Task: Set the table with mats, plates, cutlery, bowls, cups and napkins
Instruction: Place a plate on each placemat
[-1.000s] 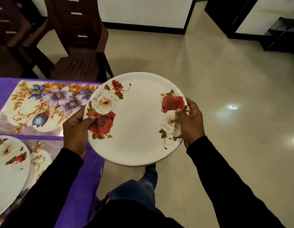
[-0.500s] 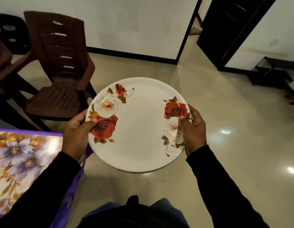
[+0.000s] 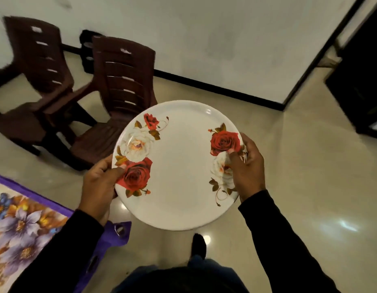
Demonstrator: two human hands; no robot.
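Far left: floral placemat (image 3: pixel 18 225) on purple tablecloth (image 3: pixel 111 231), cut by frame edge. Behind, two dark brown plastic chairs (image 3: pixel 120 85) side by side on cream tiled floor (image 3: pixel 299 187), near white wall. Left hand (image 3: pixel 98 185) gripping left rim of rose-print plate (image 3: pixel 179 166), thumb on top over red rose, fingers underneath. Plate held in air over floor, right of table edge, roughly level. Right hand (image 3: pixel 246 168) gripping right rim, thumb on top by white rose. Far right: dark doorway (image 3: pixel 360 81).
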